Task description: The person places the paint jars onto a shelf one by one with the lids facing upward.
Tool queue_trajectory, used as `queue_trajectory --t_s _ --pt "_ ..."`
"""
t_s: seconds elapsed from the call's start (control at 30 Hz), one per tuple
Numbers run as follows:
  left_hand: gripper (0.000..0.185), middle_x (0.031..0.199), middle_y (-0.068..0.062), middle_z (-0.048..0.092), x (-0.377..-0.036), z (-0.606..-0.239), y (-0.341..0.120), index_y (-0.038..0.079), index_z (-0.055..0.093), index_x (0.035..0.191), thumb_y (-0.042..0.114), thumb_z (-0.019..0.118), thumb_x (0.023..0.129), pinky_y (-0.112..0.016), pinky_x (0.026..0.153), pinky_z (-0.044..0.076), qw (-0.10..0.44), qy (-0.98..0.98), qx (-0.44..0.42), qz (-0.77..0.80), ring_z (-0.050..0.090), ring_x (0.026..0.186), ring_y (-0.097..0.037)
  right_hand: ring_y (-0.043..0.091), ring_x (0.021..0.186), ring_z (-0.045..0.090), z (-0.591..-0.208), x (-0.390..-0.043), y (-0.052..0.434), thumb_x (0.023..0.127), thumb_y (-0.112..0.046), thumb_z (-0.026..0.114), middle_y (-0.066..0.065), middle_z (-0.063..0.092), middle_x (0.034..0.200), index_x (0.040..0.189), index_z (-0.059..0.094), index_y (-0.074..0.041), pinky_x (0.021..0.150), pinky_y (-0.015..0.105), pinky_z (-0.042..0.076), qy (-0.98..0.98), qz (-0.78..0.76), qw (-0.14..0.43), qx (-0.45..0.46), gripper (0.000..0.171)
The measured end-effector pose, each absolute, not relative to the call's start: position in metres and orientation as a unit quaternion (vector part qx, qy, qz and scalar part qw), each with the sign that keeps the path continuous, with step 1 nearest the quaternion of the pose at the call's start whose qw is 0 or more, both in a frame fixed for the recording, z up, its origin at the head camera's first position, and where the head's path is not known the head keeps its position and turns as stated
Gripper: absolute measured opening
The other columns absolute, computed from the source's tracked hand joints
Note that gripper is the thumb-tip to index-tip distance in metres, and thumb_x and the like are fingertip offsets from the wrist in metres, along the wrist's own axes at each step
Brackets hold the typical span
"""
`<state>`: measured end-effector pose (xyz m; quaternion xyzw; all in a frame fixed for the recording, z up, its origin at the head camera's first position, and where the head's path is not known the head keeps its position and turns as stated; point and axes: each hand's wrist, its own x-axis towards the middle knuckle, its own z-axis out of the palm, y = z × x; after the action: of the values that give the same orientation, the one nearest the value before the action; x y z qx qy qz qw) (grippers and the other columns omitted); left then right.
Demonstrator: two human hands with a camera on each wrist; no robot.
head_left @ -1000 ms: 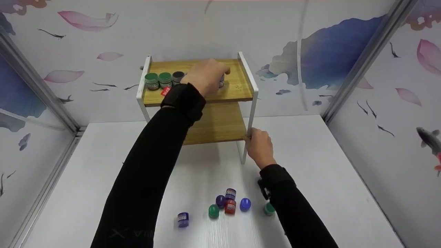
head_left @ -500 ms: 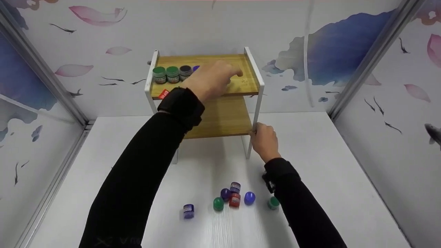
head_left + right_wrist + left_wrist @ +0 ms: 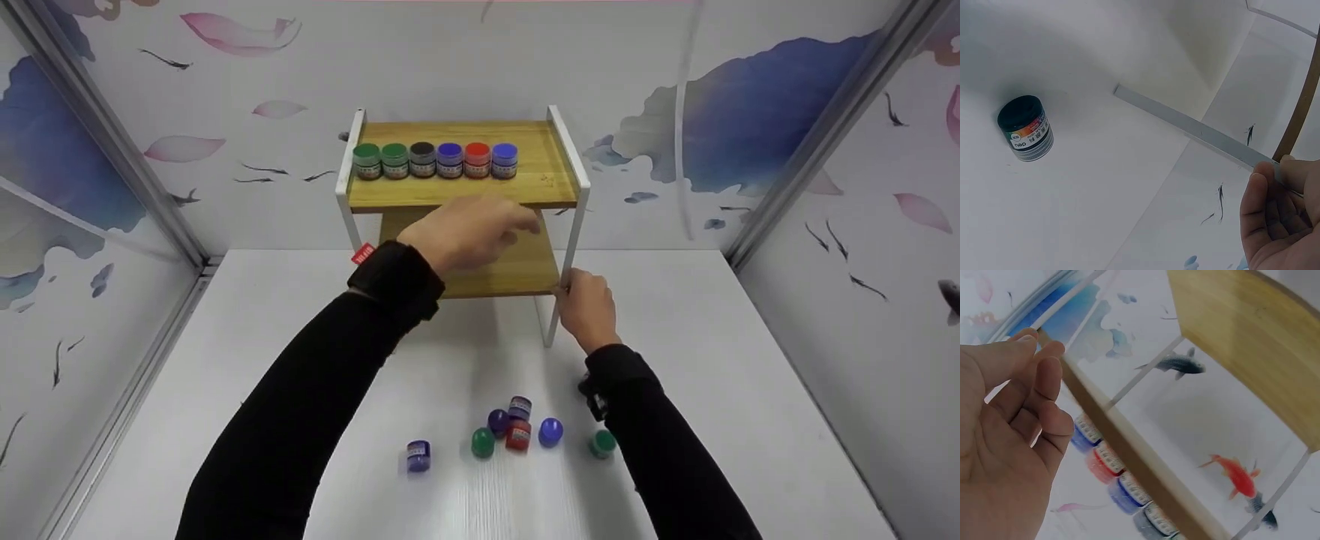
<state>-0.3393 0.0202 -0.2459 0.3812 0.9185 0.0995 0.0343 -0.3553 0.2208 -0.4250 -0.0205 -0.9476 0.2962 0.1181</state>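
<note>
A two-tier wooden shelf (image 3: 541, 178) with white metal legs stands at the back of the white table. Its top board carries a row of small paint jars (image 3: 436, 160): two green, one black, one blue, one red, one blue. My left hand (image 3: 480, 229) hovers in front of the lower board, fingers relaxed and holding nothing. The left wrist view shows that hand (image 3: 1013, 433) beside the top board's edge (image 3: 1145, 475), the jars (image 3: 1103, 464) behind it. My right hand (image 3: 585, 301) grips the front right leg (image 3: 553, 334). In the right wrist view its fingers (image 3: 1266, 219) curl round the leg (image 3: 1185, 121).
Several loose jars lie on the table near me: a blue one (image 3: 418, 455) alone at the left, a cluster (image 3: 516, 427) of green, purple, red and blue, and a green one (image 3: 601, 444) by my right sleeve, the jar (image 3: 1024, 128) in the right wrist view. Patterned walls enclose the table.
My left hand has come off the top board and dropped towards me to the lower board's level, uncovering the full row of jars. My right hand has kept its hold on the leg.
</note>
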Motion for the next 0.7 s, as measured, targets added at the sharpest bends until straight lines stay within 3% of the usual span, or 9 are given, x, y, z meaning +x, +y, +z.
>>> queue_trajectory --t_s 0.2,0.37,0.7 --pt "0.034 0.13 -0.001 0.065 -0.337 -0.276 0.001 0.015 0.063 0.128 0.006 0.049 0.099 -0.034 0.107 0.043 0.044 0.922 0.367 0.114 0.058 0.123 -0.018 0.031 0.077 0.069 -0.428 -0.355 0.22 0.093 -0.011 0.062 0.018 0.07 0.083 0.088 0.066 0.001 0.068 0.044 0.054 -0.949 0.292 0.117 -0.02 0.013" --pt "0.029 0.125 -0.003 0.067 -0.336 -0.302 -0.017 0.015 0.066 0.125 0.012 0.052 0.1 -0.036 0.104 0.046 0.058 0.931 0.333 0.136 0.062 0.118 -0.019 0.03 0.077 0.069 -0.429 -0.354 0.218 0.093 -0.011 0.062 0.018 0.07 0.085 0.091 0.066 0.002 0.068 0.043 0.054 -0.95 0.294 0.107 -0.021 0.015" --pt "0.027 0.124 -0.003 0.068 -0.327 -0.349 -0.047 0.017 0.067 0.124 0.017 0.055 0.099 -0.039 0.104 0.047 0.141 0.942 0.269 0.141 0.061 0.116 -0.021 0.031 0.078 0.07 -0.423 -0.354 0.22 0.093 -0.011 0.063 0.019 0.071 0.086 0.091 0.067 0.003 0.068 0.043 0.055 -0.949 0.29 0.12 -0.017 0.014"
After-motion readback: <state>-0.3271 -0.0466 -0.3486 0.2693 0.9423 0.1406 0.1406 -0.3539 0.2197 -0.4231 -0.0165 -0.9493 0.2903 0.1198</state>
